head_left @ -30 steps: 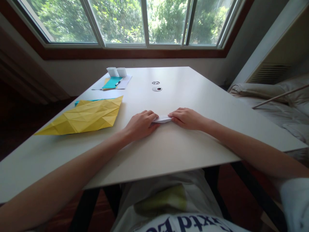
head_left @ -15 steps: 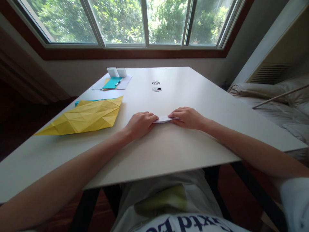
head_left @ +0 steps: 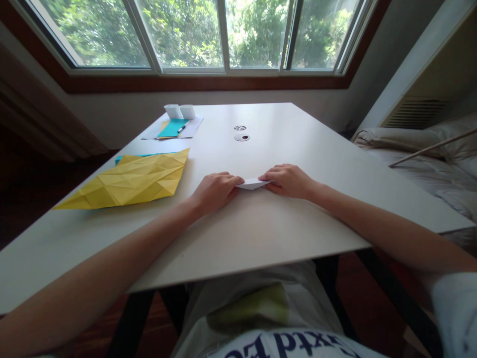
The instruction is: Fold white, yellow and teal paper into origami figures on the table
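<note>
Small white folded paper [head_left: 254, 184] lay flat on the white table [head_left: 261, 233], mid-table, right between my hands. It looked thin, with a pointed wedge shape and a crisp edge facing me. My left hand [head_left: 215, 191] had its fingers curled down on the paper's left end, and my right hand [head_left: 288, 180] pinched the right end with the fingertips pressed low. Both were closed on the paper, holding it against the tabletop.

Judged step: mid-fold, pressing a crease in. The next move would likely need one end held pinned while a fingertip ran along the fold; paper that small slips easily on a smooth top.

To my left, well apart, lay a big yellow sheet [head_left: 128, 181], heavily creased into triangular facets, matte, sitting over a teal sheet [head_left: 121, 158] of which only an edge showed. At the far end of the table were a teal card [head_left: 172, 128] on white paper with a pen [head_left: 182, 129], and two small white paper boxes [head_left: 180, 111]. Two round cable holes [head_left: 241, 133] sat in the tabletop beyond the folded paper. The window [head_left: 208, 35] behind showed trees.
</note>
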`<state>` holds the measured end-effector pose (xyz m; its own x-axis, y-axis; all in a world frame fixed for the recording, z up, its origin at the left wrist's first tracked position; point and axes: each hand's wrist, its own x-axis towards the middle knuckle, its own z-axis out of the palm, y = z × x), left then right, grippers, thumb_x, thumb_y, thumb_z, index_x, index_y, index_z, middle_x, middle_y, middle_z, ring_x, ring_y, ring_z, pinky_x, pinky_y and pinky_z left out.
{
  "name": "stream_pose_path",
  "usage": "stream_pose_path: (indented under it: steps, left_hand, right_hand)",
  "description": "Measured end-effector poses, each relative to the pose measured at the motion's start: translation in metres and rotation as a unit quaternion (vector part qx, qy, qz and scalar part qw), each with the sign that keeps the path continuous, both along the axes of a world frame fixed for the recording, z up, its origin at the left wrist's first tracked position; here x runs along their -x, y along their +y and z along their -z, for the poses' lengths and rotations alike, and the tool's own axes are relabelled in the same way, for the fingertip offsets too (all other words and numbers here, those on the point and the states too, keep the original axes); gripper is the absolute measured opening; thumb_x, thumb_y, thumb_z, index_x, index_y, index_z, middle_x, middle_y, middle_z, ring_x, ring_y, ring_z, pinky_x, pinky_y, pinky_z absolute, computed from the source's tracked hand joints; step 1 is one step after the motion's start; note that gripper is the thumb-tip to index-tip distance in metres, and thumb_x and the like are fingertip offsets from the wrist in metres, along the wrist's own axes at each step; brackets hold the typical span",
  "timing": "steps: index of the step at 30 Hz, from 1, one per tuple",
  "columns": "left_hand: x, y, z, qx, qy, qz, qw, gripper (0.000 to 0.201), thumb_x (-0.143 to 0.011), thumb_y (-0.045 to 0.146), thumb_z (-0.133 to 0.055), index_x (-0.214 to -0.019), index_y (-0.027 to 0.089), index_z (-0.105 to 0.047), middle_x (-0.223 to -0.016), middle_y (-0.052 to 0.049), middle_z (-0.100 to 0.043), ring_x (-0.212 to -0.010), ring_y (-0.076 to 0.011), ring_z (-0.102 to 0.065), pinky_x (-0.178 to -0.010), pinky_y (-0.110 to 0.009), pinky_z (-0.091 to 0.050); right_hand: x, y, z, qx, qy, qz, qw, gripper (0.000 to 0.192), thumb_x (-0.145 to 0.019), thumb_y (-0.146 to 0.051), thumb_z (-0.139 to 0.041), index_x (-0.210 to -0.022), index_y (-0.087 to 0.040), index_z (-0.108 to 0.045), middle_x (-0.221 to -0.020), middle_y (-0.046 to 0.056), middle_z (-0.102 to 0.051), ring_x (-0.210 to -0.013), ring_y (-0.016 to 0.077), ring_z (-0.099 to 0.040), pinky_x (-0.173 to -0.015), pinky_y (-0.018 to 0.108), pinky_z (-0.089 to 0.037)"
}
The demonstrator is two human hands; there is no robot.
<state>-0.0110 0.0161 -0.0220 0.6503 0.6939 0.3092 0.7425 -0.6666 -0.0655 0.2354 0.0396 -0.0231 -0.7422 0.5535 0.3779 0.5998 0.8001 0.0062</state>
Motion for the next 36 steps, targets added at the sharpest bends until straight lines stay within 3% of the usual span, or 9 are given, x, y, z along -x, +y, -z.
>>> stream_pose_path:
  steps: [4, 9, 14, 20, 24, 27, 31, 36]
  left_hand:
    - [0.000, 0.000, 0.000, 0.007, -0.007, -0.004, 1.000, 0.030, -0.084, 0.019, -0.039, -0.103, 0.021, -0.062, -0.088, -0.005, -0.068, -0.082, -0.0186, -0.063, -0.070, -0.028, -0.047]
    - [-0.001, 0.000, -0.001, 0.015, -0.014, -0.001, 1.000, 0.031, -0.082, 0.017, -0.039, -0.105, 0.020, -0.061, -0.090, -0.005, -0.068, -0.084, -0.0194, -0.062, -0.072, -0.029, -0.047]
    - [-0.001, 0.001, -0.003, 0.048, -0.104, -0.003, 0.993, 0.030, -0.081, 0.017, -0.041, -0.103, 0.017, -0.061, -0.095, -0.006, -0.067, -0.078, -0.0166, -0.062, -0.070, -0.026, -0.046]
    - [-0.002, 0.000, -0.007, 0.101, -0.186, -0.062, 0.975, 0.031, -0.076, 0.022, -0.049, -0.105, 0.019, -0.061, -0.077, 0.000, -0.067, -0.063, -0.0140, -0.058, -0.065, -0.025, -0.044]
    - [-0.001, -0.002, -0.009, 0.139, -0.219, -0.037, 0.965, 0.042, -0.075, 0.019, -0.048, -0.117, 0.019, -0.051, -0.087, 0.000, -0.065, -0.060, -0.0108, -0.055, -0.061, -0.023, -0.043]
    - [-0.001, -0.004, -0.010, 0.133, -0.215, 0.004, 0.967, 0.036, -0.078, 0.023, -0.047, -0.113, 0.018, -0.053, -0.098, -0.004, -0.063, -0.067, -0.0118, -0.056, -0.062, -0.023, -0.044]
    - [-0.002, -0.007, -0.012, 0.125, -0.175, 0.051, 0.975, 0.029, -0.081, 0.035, -0.052, -0.103, 0.018, -0.059, -0.097, -0.006, -0.062, -0.077, -0.0151, -0.057, -0.069, -0.026, -0.045]
    - [-0.005, -0.007, -0.007, 0.124, -0.140, 0.034, 0.982, 0.028, -0.081, 0.035, -0.054, -0.104, 0.019, -0.061, -0.101, -0.007, -0.062, -0.084, -0.0176, -0.059, -0.075, -0.029, -0.047]
  right_hand:
    - [0.000, -0.002, -0.002, 0.013, 0.004, -0.004, 1.000, 0.030, -0.083, -0.037, -0.055, -0.102, -0.018, -0.065, -0.096, 0.006, -0.070, -0.087, 0.0204, -0.064, -0.077, 0.030, -0.043]
    - [0.004, -0.004, -0.004, 0.010, 0.016, 0.013, 1.000, 0.029, -0.090, -0.034, -0.042, -0.094, -0.019, -0.067, -0.087, 0.005, -0.071, -0.081, 0.0179, -0.063, -0.075, 0.028, -0.041]
    - [0.006, -0.003, -0.005, 0.014, 0.030, 0.054, 0.998, 0.031, -0.091, -0.033, -0.040, -0.087, -0.018, -0.067, -0.081, 0.006, -0.069, -0.074, 0.0172, -0.061, -0.069, 0.027, -0.039]
    - [0.004, -0.004, -0.008, 0.109, 0.110, 0.087, 0.984, 0.026, -0.088, -0.032, -0.045, -0.093, -0.018, -0.066, -0.076, 0.003, -0.067, -0.064, 0.0132, -0.056, -0.060, 0.023, -0.037]
    - [0.003, -0.003, -0.009, 0.174, 0.153, 0.082, 0.969, 0.024, -0.084, -0.032, -0.050, -0.093, -0.017, -0.067, -0.071, 0.001, -0.066, -0.060, 0.0108, -0.053, -0.058, 0.022, -0.036]
    - [0.002, -0.001, -0.009, 0.208, 0.156, 0.065, 0.963, 0.026, -0.083, -0.033, -0.050, -0.091, -0.016, -0.068, -0.074, 0.002, -0.067, -0.061, 0.0107, -0.053, -0.058, 0.022, -0.037]
    - [0.003, -0.002, -0.010, 0.238, 0.134, 0.051, 0.961, 0.029, -0.083, -0.035, -0.050, -0.092, -0.016, -0.069, -0.077, 0.002, -0.068, -0.064, 0.0115, -0.055, -0.060, 0.023, -0.038]
    - [0.004, -0.001, -0.004, 0.205, 0.111, 0.031, 0.972, 0.026, -0.084, -0.032, -0.050, -0.092, -0.016, -0.069, -0.084, 0.005, -0.066, -0.071, 0.0130, -0.057, -0.065, 0.024, -0.042]
